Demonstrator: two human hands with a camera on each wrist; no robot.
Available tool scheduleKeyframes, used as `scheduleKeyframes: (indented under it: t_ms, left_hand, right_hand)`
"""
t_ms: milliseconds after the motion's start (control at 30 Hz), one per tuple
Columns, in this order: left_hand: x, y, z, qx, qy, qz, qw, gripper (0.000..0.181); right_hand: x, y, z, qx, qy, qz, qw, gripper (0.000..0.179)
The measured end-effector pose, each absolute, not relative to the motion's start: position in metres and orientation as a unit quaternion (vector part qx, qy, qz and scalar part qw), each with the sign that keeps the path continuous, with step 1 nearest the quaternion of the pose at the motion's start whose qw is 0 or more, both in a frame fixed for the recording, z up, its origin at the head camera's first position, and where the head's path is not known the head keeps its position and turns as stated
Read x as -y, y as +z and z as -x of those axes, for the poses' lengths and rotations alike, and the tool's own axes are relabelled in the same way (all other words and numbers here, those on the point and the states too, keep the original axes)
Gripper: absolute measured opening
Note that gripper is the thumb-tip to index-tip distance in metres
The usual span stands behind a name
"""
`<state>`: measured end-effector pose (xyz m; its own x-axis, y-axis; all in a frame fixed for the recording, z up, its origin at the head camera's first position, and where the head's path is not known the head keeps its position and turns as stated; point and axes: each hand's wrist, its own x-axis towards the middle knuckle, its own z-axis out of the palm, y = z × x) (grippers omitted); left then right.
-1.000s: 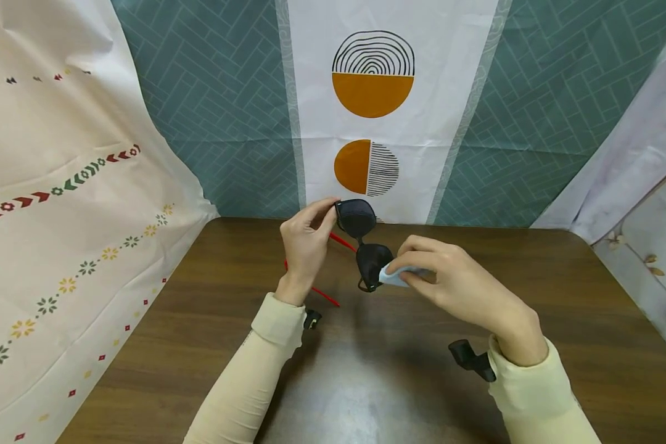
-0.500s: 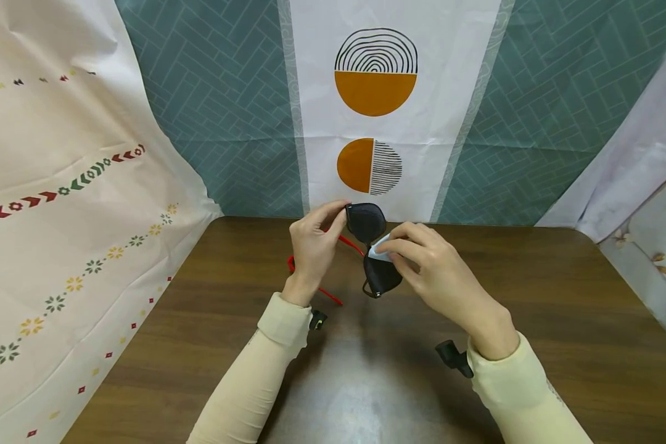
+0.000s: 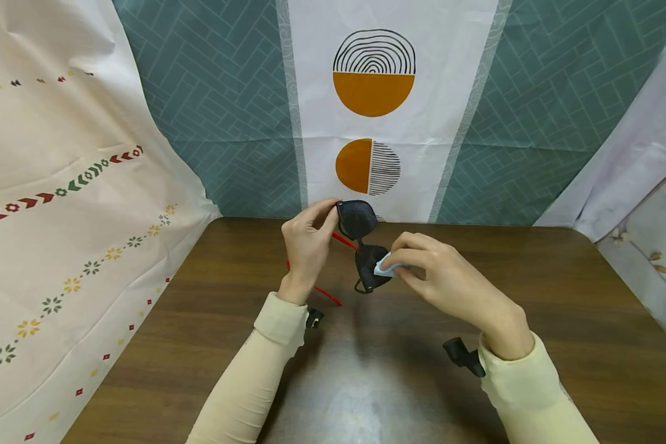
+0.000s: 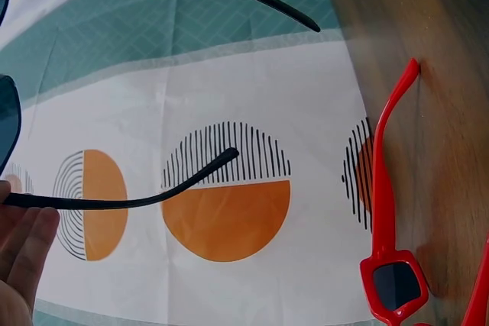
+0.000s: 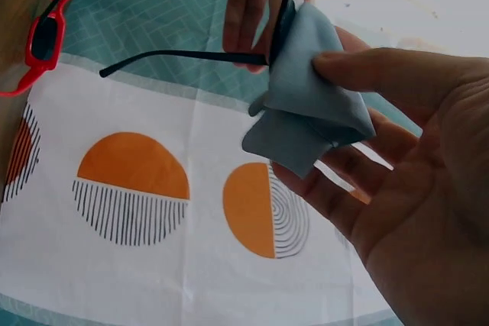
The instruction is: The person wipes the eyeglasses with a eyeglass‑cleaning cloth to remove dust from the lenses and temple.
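Observation:
Black sunglasses (image 3: 357,218) hang tilted above the table, one lens over the other in the head view. My left hand (image 3: 308,243) pinches them near the upper lens's outer corner, by the hinge. In the left wrist view their two dark temples (image 4: 130,204) stick out. A light blue cloth (image 3: 385,266) lies against the lower lens, pinched by my right hand (image 3: 444,277). The right wrist view shows the folded cloth (image 5: 306,82) under the thumb, with fingers behind it; it hides much of the lens.
Red-framed sunglasses (image 4: 393,288) with dark lenses lie on the brown wooden table (image 3: 200,345), partly behind my left hand in the head view. A patterned cloth hanging (image 3: 244,123) stands behind the table's far edge, and a cream printed sheet (image 3: 78,246) along the left.
The cloth moved up from the lower lens to the bridge, then back down onto the lower lens. The black sunglasses shifted slightly right and back left with my left hand.

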<state>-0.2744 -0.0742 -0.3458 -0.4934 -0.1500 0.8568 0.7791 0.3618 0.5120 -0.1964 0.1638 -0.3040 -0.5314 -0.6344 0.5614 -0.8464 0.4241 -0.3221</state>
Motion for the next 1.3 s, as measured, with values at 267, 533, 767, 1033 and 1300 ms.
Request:
scheduleKeyframes:
  t_ms: [267, 533, 767, 1033, 1300]
  left_hand:
    - [0.077, -0.346, 0.275, 0.683, -0.521, 0.222, 0.461, 0.012]
    - [0.077, -0.346, 0.275, 0.671, -0.529, 0.232, 0.465, 0.013]
    - [0.073, -0.346, 0.274, 0.664, -0.536, 0.239, 0.463, 0.013]
    - [0.069, -0.345, 0.272, 0.659, -0.541, 0.248, 0.460, 0.015]
    - [0.073, -0.345, 0.273, 0.656, -0.548, 0.225, 0.467, 0.013]
  right_hand:
    - [-0.167, -0.301, 0.191, 0.827, 0.276, -0.469, 0.139, 0.036]
    - [-0.181, -0.291, 0.185, 0.824, 0.297, -0.473, 0.099, 0.037]
    - [-0.174, -0.295, 0.192, 0.802, 0.354, -0.418, 0.238, 0.039]
    - [-0.167, -0.305, 0.203, 0.808, 0.359, -0.412, 0.221, 0.033]
    - [-0.174, -0.303, 0.202, 0.844, 0.346, -0.384, 0.146, 0.030]
